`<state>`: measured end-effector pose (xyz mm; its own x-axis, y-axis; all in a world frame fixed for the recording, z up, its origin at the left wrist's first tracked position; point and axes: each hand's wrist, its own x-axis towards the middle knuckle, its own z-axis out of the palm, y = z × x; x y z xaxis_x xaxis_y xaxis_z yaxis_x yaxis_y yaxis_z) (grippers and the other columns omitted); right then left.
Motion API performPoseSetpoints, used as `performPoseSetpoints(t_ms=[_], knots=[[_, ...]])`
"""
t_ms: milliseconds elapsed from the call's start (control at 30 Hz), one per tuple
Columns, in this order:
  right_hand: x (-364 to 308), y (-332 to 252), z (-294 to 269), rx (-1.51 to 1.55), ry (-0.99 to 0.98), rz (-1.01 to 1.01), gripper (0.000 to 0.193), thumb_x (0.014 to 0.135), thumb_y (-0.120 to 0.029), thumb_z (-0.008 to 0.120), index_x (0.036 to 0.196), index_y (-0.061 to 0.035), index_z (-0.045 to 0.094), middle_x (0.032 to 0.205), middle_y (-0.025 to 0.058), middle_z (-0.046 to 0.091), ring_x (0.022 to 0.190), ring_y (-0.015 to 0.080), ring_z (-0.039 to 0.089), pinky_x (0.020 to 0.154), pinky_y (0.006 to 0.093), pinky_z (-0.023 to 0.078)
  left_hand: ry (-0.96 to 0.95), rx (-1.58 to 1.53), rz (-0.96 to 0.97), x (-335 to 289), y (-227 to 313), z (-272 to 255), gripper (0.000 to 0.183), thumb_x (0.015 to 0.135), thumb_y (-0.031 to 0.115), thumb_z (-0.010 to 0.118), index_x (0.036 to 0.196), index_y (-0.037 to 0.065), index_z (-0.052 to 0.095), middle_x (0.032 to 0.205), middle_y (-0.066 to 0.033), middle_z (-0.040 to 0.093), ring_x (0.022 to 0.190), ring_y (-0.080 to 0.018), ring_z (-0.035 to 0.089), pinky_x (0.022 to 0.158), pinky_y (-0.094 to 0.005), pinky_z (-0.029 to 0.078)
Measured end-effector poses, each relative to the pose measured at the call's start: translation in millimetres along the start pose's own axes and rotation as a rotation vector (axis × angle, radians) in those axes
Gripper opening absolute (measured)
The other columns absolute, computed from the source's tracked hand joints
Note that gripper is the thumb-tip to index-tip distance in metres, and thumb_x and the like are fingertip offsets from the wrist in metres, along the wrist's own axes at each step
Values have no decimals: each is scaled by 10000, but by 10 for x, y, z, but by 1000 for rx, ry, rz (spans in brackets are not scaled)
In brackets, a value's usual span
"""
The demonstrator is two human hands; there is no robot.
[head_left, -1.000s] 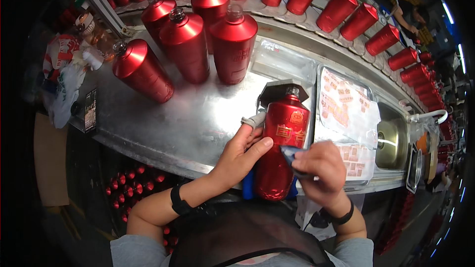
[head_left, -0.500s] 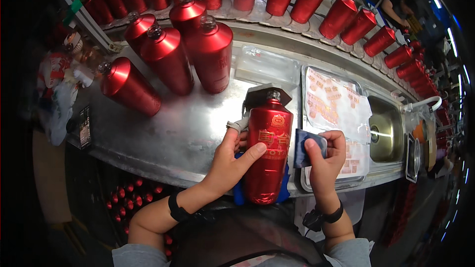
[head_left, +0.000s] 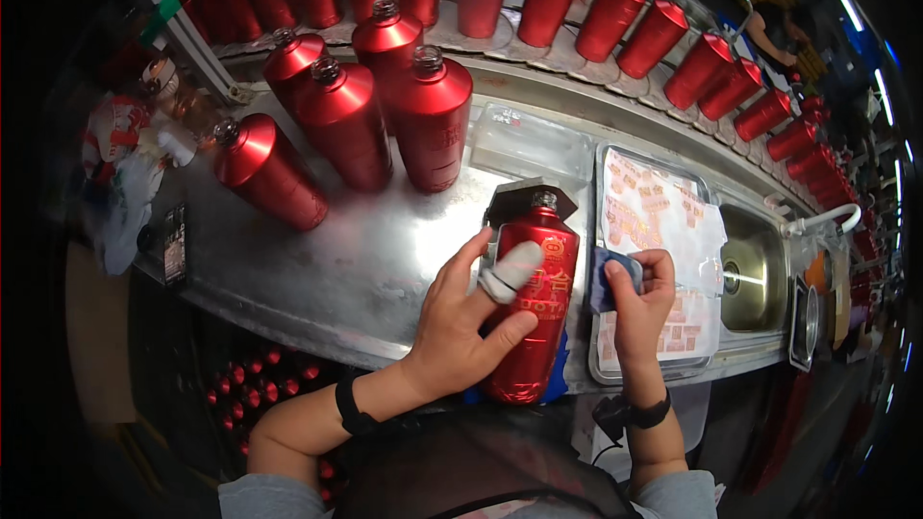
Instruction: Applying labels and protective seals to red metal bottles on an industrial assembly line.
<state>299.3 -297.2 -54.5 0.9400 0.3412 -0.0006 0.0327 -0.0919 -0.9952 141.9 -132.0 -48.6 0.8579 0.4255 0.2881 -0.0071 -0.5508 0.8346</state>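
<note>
A red bottle (head_left: pixel 530 356) with gold lettering and a gold emblem leans back in front of me, its base near the counter's front edge. Behind its shoulder stands a dark angular holder (head_left: pixel 567 200); a blue cloth (head_left: pixel 558 377) shows under its lower part. My left hand (head_left: pixel 461 327) is open beside the bottle, fingers spread. One finger, in a white finger cot (head_left: pixel 514 269), reaches over the lettering, and the thumb lies by the lower front. To the bottle's right, apart from it, my right hand (head_left: pixel 642 298) pinches a flat dark-blue scraper (head_left: pixel 601 293).
Several red bottles (head_left: pixel 433 125) stand on the metal counter (head_left: pixel 317 279) at the left. Behind runs a conveyor (head_left: pixel 538 62) lined with more. At the right are a tray with printed decal sheets (head_left: pixel 663 202), a sink (head_left: pixel 740 312) and a faucet (head_left: pixel 836 214). A clear container (head_left: pixel 529 146) lies behind the holder.
My left hand has let go of the bottle's side, and its white-covered finger has come over the front. The scraper stays in my right hand. The whole view has shifted slightly.
</note>
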Motion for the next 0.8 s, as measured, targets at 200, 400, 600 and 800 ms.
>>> performPoseSetpoints(t_ms=[200,400,600,800], knots=[[-168,-192,176,243,-143,93,206,881,-8,659,1022,-45,515,835,-24,560,794,24,514,691,167,415,-23,262,136,31,-98,-116,400,885,403,655,1240,219,679,1374,-218,441,1193,-424,478,1039,-514,368],[-96,-77,177,159,-318,245,236,897,-115,693,1014,-62,496,653,-87,469,602,-11,390,546,172,278,-5,195,54,-87,-189,-107,448,894,473,625,1271,233,664,1384,-214,427,1232,-415,451,1036,-510,364],[-73,101,187,292,-399,217,247,933,-109,654,1052,-93,438,630,-81,469,586,-19,386,532,174,281,-86,315,191,-28,-37,-102,434,888,488,623,1243,244,678,1405,-211,414,1305,-402,399,1077,-597,274],[-123,127,151,326,-372,209,188,963,-127,606,1064,-89,452,718,-47,566,660,-5,441,603,170,333,-209,505,378,194,111,-112,424,877,515,616,1183,236,709,1450,-173,390,1329,-394,388,1086,-618,234]])
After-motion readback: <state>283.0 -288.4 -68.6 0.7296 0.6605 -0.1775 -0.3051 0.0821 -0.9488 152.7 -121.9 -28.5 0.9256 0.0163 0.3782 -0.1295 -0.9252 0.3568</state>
